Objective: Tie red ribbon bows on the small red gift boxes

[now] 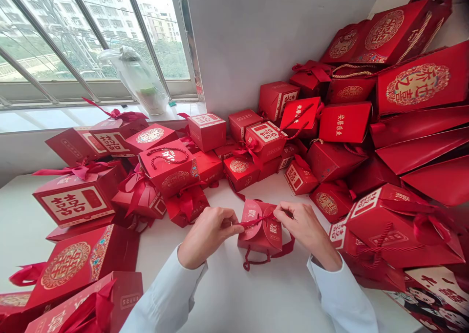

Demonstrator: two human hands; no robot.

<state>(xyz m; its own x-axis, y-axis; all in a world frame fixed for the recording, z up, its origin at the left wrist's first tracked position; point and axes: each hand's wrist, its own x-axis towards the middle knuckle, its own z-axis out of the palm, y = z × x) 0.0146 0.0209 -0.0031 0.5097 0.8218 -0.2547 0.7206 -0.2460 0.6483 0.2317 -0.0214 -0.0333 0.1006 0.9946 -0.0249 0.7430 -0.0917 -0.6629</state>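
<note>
A small red gift box [261,240] with a petal-folded top stands upright on the white table, with a dark red ribbon [261,219] tied across its top. My left hand [210,230] pinches the ribbon at the box's left side. At the right side, my right hand [302,228] pinches the other part of the ribbon near the top edge. The ribbon runs between both hands over the box's middle. A twisted red cord handle [256,260] hangs at the front of the box, and loose ribbon lies beside its right side.
Red gift boxes [75,201] are piled along the left and back of the white table [234,299]. More boxes [403,225] and large red bags [421,81] crowd the right. A cup in a plastic bag [146,86] stands on the windowsill by a barred window.
</note>
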